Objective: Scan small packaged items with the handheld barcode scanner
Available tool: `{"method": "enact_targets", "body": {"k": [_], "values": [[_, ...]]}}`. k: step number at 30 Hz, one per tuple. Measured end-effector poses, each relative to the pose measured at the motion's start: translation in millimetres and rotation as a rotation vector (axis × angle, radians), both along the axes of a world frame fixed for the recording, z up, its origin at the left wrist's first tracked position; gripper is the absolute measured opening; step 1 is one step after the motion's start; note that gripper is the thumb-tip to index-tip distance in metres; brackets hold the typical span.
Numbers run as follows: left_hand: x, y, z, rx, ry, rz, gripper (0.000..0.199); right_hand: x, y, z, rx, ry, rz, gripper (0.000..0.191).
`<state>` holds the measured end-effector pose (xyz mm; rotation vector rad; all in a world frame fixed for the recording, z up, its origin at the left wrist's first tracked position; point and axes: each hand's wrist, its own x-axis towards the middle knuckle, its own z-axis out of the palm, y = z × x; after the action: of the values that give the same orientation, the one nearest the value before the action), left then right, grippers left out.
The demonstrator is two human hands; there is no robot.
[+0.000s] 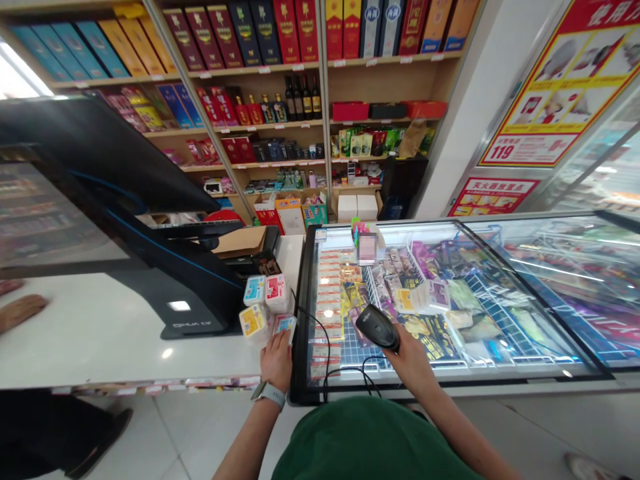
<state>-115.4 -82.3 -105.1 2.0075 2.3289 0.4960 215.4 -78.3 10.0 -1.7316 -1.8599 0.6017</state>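
Note:
My right hand (411, 357) is wrapped around the handle of a black barcode scanner (376, 327), holding it over the glass top of a chest freezer. At the counter's right end, my left hand (276, 360) has its fingers on a small white pack with a blue and pink label (285, 325). Clustered against it are similar packs: one blue-labelled (255, 289), one red-labelled (275, 287) and one yellow-labelled (253, 321). More of this kind, a yellow-labelled pack (406, 300) and a purple-labelled pack (439, 293), lie on the freezer glass.
The scanner's black cable (329, 360) loops over the freezer's left end. A checkout monitor (200, 293) stands on the white counter (120, 347). Another person's hand (23, 317) rests at far left. A small box (369, 248) sits on the freezer's back edge; stocked shelves (260, 127) stand behind.

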Motion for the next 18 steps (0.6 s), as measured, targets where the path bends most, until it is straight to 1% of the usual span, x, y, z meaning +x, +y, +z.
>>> {"method": "enact_targets", "body": {"k": [5, 8, 10, 13, 18], "values": [[-4, 11, 18.4, 0.142, -0.132, -0.017, 0.036, 0, 0, -7.3, 0.010, 0.023, -0.009, 0.028], [0, 19, 25.9, 0.182, -0.249, -0.011, 0.035, 0, -1, -9.0, 0.018, 0.046, -0.020, 0.028], [5, 23, 29.4, 0.193, -0.345, -0.041, 0.034, 0, 0, -8.4, 0.019, 0.052, -0.032, 0.028], [14, 27, 33.9, 0.187, -0.508, -0.074, 0.033, 0, 0, -6.3, 0.012, 0.052, -0.039, 0.028], [29, 31, 43.6, 0.082, -0.786, -0.031, 0.038, 0, 1, -3.6, 0.007, 0.035, -0.057, 0.026]]}}
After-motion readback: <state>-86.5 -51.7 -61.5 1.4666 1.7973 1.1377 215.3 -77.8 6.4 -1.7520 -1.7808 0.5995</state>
